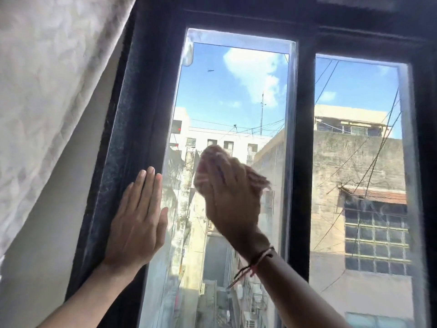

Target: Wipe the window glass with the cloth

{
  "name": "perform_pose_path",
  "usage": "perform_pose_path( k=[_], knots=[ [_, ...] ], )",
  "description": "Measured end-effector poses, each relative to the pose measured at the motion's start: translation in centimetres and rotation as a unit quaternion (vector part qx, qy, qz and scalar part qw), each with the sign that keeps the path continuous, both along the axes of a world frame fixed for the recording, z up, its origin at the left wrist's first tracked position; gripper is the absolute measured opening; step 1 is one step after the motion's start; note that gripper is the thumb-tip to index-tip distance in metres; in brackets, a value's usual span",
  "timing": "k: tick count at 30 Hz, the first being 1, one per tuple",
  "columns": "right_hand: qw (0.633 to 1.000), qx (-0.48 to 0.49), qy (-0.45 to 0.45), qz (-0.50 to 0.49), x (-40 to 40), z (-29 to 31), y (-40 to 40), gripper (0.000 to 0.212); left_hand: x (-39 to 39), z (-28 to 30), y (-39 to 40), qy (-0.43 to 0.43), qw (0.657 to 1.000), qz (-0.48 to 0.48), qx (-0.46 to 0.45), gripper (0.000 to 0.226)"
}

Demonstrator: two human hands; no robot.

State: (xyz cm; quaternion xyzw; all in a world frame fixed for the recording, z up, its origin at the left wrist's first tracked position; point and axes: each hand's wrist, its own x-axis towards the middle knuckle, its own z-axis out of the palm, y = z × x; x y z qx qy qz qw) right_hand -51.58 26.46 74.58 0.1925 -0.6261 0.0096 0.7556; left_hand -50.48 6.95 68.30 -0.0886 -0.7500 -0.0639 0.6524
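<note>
The left window glass is a tall pane in a dark frame, with sky and buildings showing through it. My right hand presses a pinkish cloth flat against the middle of this pane; hand and cloth are blurred. The cloth shows above and to the right of my fingers. My left hand lies flat with fingers together on the left side of the frame, its fingertips reaching the edge of the glass. It holds nothing.
A second pane sits to the right behind a dark upright post. A white patterned curtain hangs at the left, pulled aside. A thread bracelet is on my right wrist.
</note>
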Motion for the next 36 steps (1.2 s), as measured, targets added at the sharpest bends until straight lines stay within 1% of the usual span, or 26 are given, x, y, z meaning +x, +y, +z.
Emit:
perform_pose_path(
  k=[2, 3, 4, 5, 6, 7, 9, 10, 11, 12, 14, 15, 17, 19, 22, 24, 27, 30, 32, 34, 36],
  knots=[
    [0.988, 0.151, -0.028, -0.015, 0.3, -6.2, 1.5, 0.047, 0.1, -0.1, 0.0, 0.0, 1.0, 0.004, -0.003, 0.063],
    [0.98, 0.19, -0.047, -0.027, 1.0, -8.4, 3.4, 0.051, 0.1, -0.2, 0.1, -0.002, 1.0, 0.001, -0.004, 0.063],
    [0.978, 0.198, -0.056, -0.047, 1.3, -9.6, 5.5, 0.055, 0.1, -0.3, 0.1, -0.003, 1.0, -0.005, -0.004, 0.063],
    [0.981, 0.173, -0.058, -0.065, 1.5, -9.6, 7.2, 0.057, 0.1, -0.4, 0.1, -0.004, 1.0, -0.01, -0.003, 0.063],
    [0.988, 0.122, -0.06, -0.07, 1.6, -8.7, 8.0, 0.055, -0.1, -0.5, 0.1, -0.005, 1.0, -0.012, -0.003, 0.064],
    [0.995, 0.05, -0.063, -0.063, 1.6, -7.2, 7.8, 0.053, -0.2, -0.6, 0.1, -0.004, 1.0, -0.01, -0.002, 0.064],
    [0.993, -0.095, -0.07, -0.03, 1.7, -3.6, 4.7, 0.049, -0.5, -0.5, 0.1, 0.0, 1.0, -0.004, 0.001, 0.065],
    [0.99, -0.118, -0.07, -0.016, 1.6, -3.0, 2.6, 0.047, -0.6, -0.4, 0.1, 0.0, 1.0, -0.004, 0.0, 0.065],
    [0.994, -0.09, -0.069, 0.002, 1.6, -3.6, 0.7, 0.047, -0.6, -0.3, 0.1, 0.0, 1.0, -0.002, -0.001, 0.065],
    [0.997, -0.022, -0.069, 0.015, 1.5, -5.3, -0.6, 0.048, -0.6, -0.3, 0.0, 0.003, 1.0, 0.003, -0.003, 0.065],
    [0.986, 0.129, -0.098, 0.031, 1.6, -10.4, -0.9, 0.053, -0.6, -0.3, -0.1, 0.01, 1.0, 0.009, -0.007, 0.064],
    [0.98, 0.166, -0.104, 0.027, 1.9, -12.8, 0.2, 0.058, -0.7, -0.5, -0.1, 0.012, 1.0, 0.005, -0.009, 0.063],
    [0.978, 0.173, -0.113, 0.022, 2.1, -16.2, 2.5, 0.068, -0.9, -0.8, -0.3, 0.021, 1.0, -0.001, -0.006, 0.062],
    [0.982, 0.138, -0.124, 0.02, 1.8, -17.0, 3.9, 0.069, -1.2, -0.6, -0.4, 0.025, 1.0, -0.002, -0.004, 0.062],
    [0.991, 0.064, -0.121, -0.004, 2.1, -15.8, 3.5, 0.058, -0.9, -0.5, -0.2, 0.01, 1.0, -0.01, 0.0, 0.061],
    [0.991, 0.024, -0.129, 0.016, 2.8, -14.3, 2.8, 0.051, -0.3, -0.6, -0.2, -0.013, 1.0, -0.011, 0.0, 0.061],
    [0.988, -0.017, -0.132, 0.073, 4.7, -12.5, 3.2, 0.05, 1.6, -0.1, -0.4, -0.052, 0.999, 0.0, -0.006, 0.066],
    [0.989, -0.059, -0.05, 0.13, 7.5, -9.9, 7.4, 0.043, 4.0, 1.0, 1.7, -0.079, 0.996, -0.001, 0.033, 0.072],
    [0.982, -0.081, 0.004, 0.17, 9.2, -7.7, 12.6, 0.039, 5.4, 1.7, 5.0, -0.058, 0.998, -0.01, 0.011, 0.071],
    [0.979, -0.115, 0.006, 0.169, 10.2, -5.7, 19.0, 0.042, 6.7, 2.4, 9.9, -0.035, 0.999, -0.029, -0.025, 0.068],
    [0.974, -0.165, -0.028, 0.154, 9.9, -3.9, 24.9, 0.045, 6.8, 3.3, 14.7, -0.005, 0.997, -0.055, -0.06, 0.067]
  ],
)
